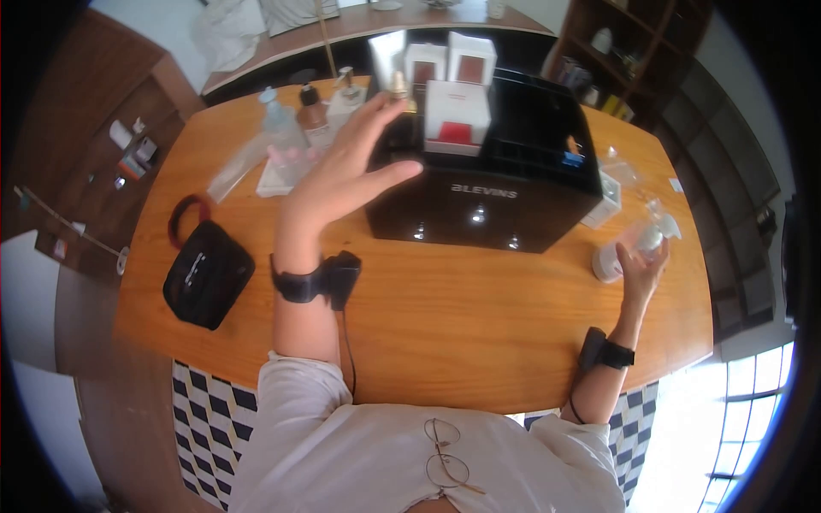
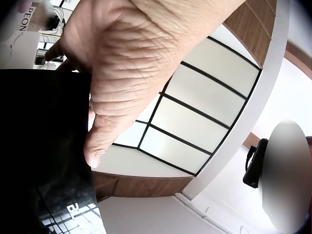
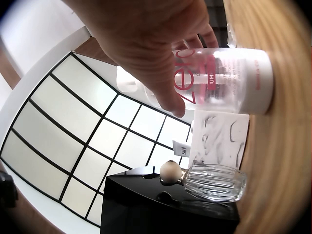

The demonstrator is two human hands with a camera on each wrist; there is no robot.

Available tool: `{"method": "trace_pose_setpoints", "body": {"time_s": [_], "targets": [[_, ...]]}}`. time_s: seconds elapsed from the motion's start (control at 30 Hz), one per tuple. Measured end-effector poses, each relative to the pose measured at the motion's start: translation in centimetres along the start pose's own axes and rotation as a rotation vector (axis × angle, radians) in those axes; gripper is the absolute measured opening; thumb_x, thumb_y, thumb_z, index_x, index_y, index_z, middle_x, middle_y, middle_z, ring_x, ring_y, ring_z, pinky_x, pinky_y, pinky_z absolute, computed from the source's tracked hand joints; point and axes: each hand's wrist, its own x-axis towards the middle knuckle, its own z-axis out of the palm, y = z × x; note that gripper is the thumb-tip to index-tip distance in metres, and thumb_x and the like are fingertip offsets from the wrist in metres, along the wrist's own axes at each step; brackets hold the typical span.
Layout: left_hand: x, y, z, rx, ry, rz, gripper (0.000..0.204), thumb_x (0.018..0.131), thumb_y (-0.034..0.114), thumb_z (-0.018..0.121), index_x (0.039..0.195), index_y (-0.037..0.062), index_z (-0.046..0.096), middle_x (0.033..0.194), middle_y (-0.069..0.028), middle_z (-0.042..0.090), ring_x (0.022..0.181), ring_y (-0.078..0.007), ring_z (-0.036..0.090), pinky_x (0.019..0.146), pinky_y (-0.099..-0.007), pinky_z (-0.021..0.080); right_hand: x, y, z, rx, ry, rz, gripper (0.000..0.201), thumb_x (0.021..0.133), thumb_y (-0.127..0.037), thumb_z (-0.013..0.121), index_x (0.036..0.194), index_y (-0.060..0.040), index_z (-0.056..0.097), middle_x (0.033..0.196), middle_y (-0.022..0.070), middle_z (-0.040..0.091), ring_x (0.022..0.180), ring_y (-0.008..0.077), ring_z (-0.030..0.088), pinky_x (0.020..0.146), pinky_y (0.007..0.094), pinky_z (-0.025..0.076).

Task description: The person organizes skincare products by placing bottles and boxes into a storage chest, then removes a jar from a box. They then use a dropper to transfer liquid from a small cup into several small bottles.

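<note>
My left hand [image 1: 346, 167] reaches to the left end of a glossy black box [image 1: 483, 201] lettered BLEVINS. Its fingertips are right by a small gold-capped bottle [image 1: 399, 85] on top, and the thumb is spread away; the left wrist view hides most of its fingers. At the table's right side, my right hand [image 1: 643, 269] grips a clear pump bottle [image 3: 224, 80] with pink lettering, thumb on one side and fingers on the other. The bottle's white base is right at the wood. Beside it are a white carton [image 3: 219, 139] with line drawings and a ribbed glass perfume bottle [image 3: 214, 183].
White cartons [image 1: 457, 111] stand on the black box, near a blue clip [image 1: 573, 158]. Several bottles, including a blue-capped one [image 1: 278, 120] and a brown one [image 1: 315, 120], stand at the back left. A black pouch [image 1: 208, 274] with a red strap lies on the left.
</note>
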Motion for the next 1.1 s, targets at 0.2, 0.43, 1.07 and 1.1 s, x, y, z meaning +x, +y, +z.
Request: {"method": "trace_pose_setpoints", "body": {"time_s": [0.2,0.43,1.07,1.1], "targets": [[-0.1,0.3,-0.1,-0.02,-0.01,-0.062,0.076,0.089,0.05,0.069,0.151,0.0181,0.039,0.16,-0.0139,0.029,0.148,-0.0314,0.028,0.117,-0.0441,0.03,-0.3,-2.8,0.1,0.03,-0.046,0.034,0.111,0.069,-0.003,0.087,0.155,-0.0099,0.017,0.148,0.0182,0.038,0.131,0.029,0.049,0.107,0.0474,0.047],[-0.4,0.5,-0.4,0.005,-0.002,-0.083,0.076,0.089,0.05,0.069,0.151,0.019,0.039,0.16,-0.0132,0.03,0.149,-0.0321,0.027,0.118,-0.0437,0.029,-0.2,-2.3,0.2,0.13,-0.063,0.045,0.109,0.071,-0.003,0.086,0.155,-0.0091,0.017,0.144,0.0202,0.042,0.13,0.0301,0.05,0.106,0.0466,0.048],[0.1,1.0,-0.4,-0.013,-0.03,0.02,0.071,0.093,0.042,0.066,0.152,0.0129,0.038,0.158,-0.0129,0.035,0.148,-0.0286,0.028,0.119,-0.0404,0.023,-0.4,-2.1,0.0,0.096,-0.017,0.144,0.111,0.065,-0.025,0.091,0.154,-0.0088,0.027,0.137,0.0185,0.053,0.123,0.0297,0.056,0.101,0.0395,0.048],[0.1,1.0,-0.4,-0.006,-0.03,0.025,0.071,0.093,0.042,0.066,0.152,0.0125,0.038,0.158,-0.0129,0.035,0.148,-0.0289,0.028,0.119,-0.0405,0.023,-0.3,-1.8,0.0,0.087,-0.013,0.127,0.11,0.065,-0.025,0.091,0.154,-0.0085,0.027,0.136,0.0183,0.054,0.122,0.029,0.057,0.1,0.039,0.048]]}}
